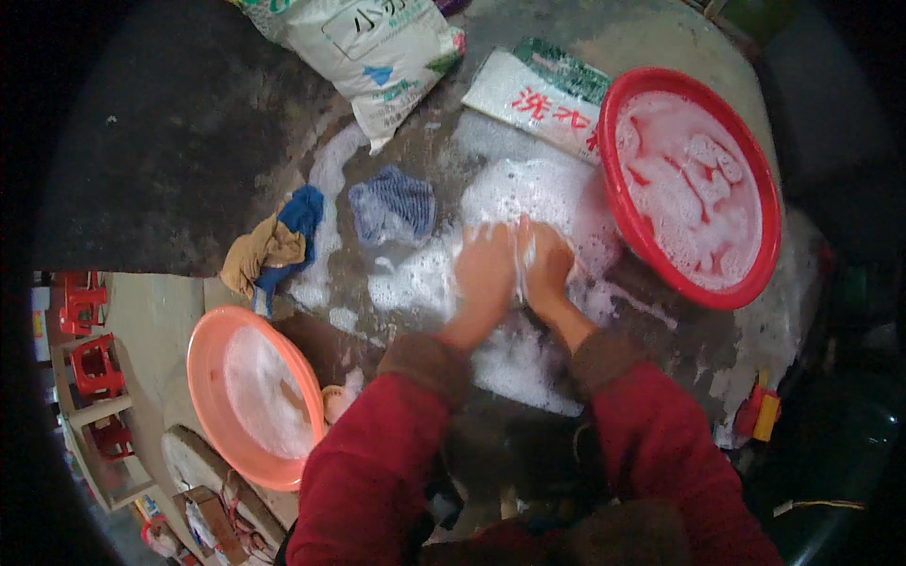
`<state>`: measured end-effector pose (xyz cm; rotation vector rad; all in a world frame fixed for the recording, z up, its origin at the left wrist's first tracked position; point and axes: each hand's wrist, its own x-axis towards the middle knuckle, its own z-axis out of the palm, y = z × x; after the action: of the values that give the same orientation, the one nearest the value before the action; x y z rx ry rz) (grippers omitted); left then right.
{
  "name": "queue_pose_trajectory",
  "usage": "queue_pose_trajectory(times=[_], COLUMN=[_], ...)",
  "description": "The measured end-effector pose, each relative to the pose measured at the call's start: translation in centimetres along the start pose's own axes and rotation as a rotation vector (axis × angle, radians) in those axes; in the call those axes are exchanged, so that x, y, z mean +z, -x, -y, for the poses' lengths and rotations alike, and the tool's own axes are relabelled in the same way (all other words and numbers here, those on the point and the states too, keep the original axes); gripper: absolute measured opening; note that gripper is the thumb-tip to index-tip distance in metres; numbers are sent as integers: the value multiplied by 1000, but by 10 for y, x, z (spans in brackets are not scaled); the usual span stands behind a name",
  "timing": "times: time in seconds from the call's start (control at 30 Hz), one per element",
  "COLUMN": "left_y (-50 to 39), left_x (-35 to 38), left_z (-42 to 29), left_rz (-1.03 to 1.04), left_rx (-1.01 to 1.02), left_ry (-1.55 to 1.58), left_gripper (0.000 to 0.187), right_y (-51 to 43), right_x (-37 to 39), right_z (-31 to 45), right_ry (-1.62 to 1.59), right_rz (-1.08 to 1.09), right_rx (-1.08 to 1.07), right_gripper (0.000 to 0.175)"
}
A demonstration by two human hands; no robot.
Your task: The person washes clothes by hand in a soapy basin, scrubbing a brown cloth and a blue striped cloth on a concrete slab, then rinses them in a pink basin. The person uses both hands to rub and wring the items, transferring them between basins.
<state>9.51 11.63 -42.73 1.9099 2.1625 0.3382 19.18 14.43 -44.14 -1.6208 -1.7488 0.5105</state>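
Note:
My left hand [485, 269] and my right hand [548, 262] press close together, low over a dark, wet slab [439, 339] covered in suds. The fingers of the right are curled, and a narrow strip of something white and foamy [524, 258] shows between the hands. Whether it is cloth or only lather is hard to tell, and the left fingers are blurred. Thick white foam [520, 191] spreads around the fingertips. Left of my hands lies a blue striped cloth item [403, 201], crumpled and foamy. Farther left, a tan cloth [262, 255] is heaped with a blue cloth [303, 212].
A red basin [612, 127] of sudsy water stands at right. An orange basin [202, 361] with foam sits lower left. Two printed plastic bags, a tall white one [382, 64] and a flatter one [538, 99], lie at the back. Red stools [95, 368] stand beyond the slab's left edge.

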Motion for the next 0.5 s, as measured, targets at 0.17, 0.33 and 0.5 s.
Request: queue_pose_trajectory(times=[0.17,0.33,0.5], left_y=[-49,43,42], left_x=[-3,-46,-21], left_z=[-3,-17,-5], left_rz=[-721,-298,-198], left_rx=[135,187,151], left_ry=[-141,188,-20], left_gripper=[19,22,22], right_y=[-45,30,37], right_x=[21,-58,-35], right_z=[-8,36,17], right_ry=[231,-2,-147], right_rz=[-188,39,19], right_rx=[-172,-134,-104], right_gripper=[18,18,17])
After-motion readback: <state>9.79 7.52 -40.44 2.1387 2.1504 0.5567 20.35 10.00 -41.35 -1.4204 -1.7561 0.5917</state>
